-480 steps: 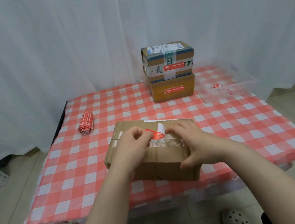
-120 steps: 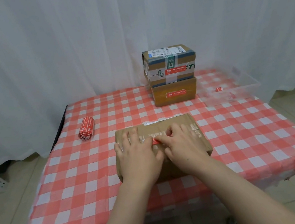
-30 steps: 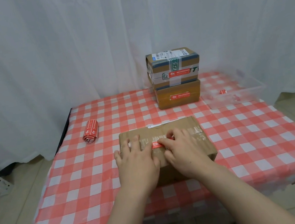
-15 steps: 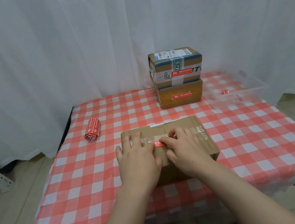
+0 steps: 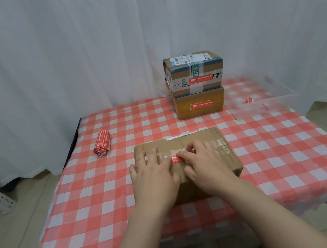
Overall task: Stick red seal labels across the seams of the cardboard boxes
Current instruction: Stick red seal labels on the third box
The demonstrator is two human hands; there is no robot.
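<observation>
The top box (image 5: 192, 69) wears green tape with a big "G", and a "T" at its right edge. White print on the top label (image 5: 200, 78) and on the lower label (image 5: 201, 104) of the lower box (image 5: 201, 112) is too small to read. On the near box (image 5: 221, 136), the near label (image 5: 175, 158) lies across the taped seam between the hands. The left hand (image 5: 151, 175) rests flat with fingers spread, just left of it. The right hand (image 5: 206, 164) presses its right end with bent fingers.
</observation>
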